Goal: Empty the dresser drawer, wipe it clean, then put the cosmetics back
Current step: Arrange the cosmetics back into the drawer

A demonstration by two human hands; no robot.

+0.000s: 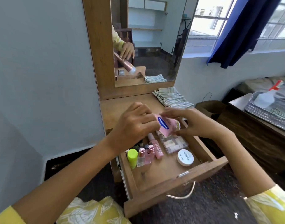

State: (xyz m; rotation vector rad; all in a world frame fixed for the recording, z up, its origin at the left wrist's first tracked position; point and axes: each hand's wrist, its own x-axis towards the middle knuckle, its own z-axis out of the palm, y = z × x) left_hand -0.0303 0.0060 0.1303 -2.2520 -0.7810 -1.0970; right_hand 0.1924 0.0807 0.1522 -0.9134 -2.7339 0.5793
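Note:
The wooden dresser drawer (183,185) stands pulled open with cosmetics inside. Above its back end my left hand (135,125) and my right hand (192,122) both hold a pink bottle (166,126) with a blue label, lying tilted between them. In the drawer lie a lime-green tube (132,158), two small pink nail polish bottles (145,156), a pink tube (157,148), a clear compartment box (172,143) and a round white jar (185,157). A striped cloth (171,98) lies on the dresser top by the mirror.
The mirror (148,42) rises behind the dresser top. A wall stands close on the left. To the right are a brown paper bag (209,108) on the floor and a low table with a patterned tray (268,110) holding a spray bottle.

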